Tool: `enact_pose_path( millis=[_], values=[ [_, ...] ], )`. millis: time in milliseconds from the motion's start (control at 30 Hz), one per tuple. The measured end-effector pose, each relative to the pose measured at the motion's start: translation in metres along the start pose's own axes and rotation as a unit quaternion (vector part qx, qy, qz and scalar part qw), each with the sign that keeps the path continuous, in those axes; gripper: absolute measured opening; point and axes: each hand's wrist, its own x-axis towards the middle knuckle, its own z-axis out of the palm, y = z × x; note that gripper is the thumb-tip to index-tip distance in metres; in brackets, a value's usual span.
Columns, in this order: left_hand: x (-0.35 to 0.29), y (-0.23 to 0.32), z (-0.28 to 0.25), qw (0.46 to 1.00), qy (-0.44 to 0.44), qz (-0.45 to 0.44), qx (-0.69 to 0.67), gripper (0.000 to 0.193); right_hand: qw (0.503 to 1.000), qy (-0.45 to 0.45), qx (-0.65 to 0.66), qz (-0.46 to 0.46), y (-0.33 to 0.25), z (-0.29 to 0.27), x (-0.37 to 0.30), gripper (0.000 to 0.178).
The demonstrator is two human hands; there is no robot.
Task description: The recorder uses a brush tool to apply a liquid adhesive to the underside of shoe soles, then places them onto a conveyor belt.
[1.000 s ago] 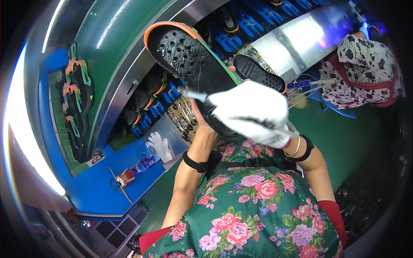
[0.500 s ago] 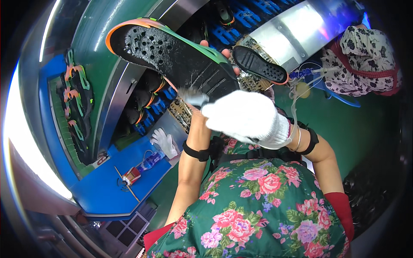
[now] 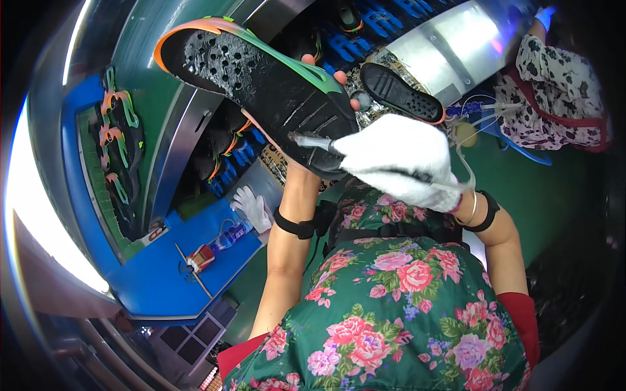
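Observation:
A large black shoe sole (image 3: 261,85) with an orange and green rim lies tilted across my bare left hand (image 3: 340,77). My fingertips curl over its far right edge, while the palm is hidden beneath it. The sole's left part has round holes and a wet, whitish sheen; grooves cross its right part. In a white knit glove, my right hand (image 3: 398,156) is closed round a brush (image 3: 316,141). The bristles touch the sole's black surface near the grooved end. Beyond my right hand, another black sole (image 3: 403,92) with holes rests on the conveyor.
At left stands a blue table (image 3: 156,287) with a white glove (image 3: 252,207), a plastic bottle (image 3: 231,236) and a red container (image 3: 201,258). Several colourful shoe parts (image 3: 117,143) stand on a green-lined rack. A co-worker's patterned sleeve (image 3: 554,65) is at right.
My right hand has moved right and slightly nearer, and the brush, blurred before, now sits on the sole's grooved end. The sole shifted slightly left. A co-worker's blue-gloved hand shows more at upper right.

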Motion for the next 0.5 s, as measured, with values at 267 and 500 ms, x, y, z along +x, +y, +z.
enact_pose_path(
  millis=[267,500],
  values=[
    [-0.021,0.014,0.009,0.998,0.044,-0.026,0.044,0.115,0.998,-0.046,0.032,0.028,0.007,0.002,-0.001,0.017],
    [-0.021,0.026,0.002,0.992,0.018,-0.065,0.111,0.116,0.992,-0.111,0.019,0.056,-0.008,0.011,-0.01,0.022]
  ],
)
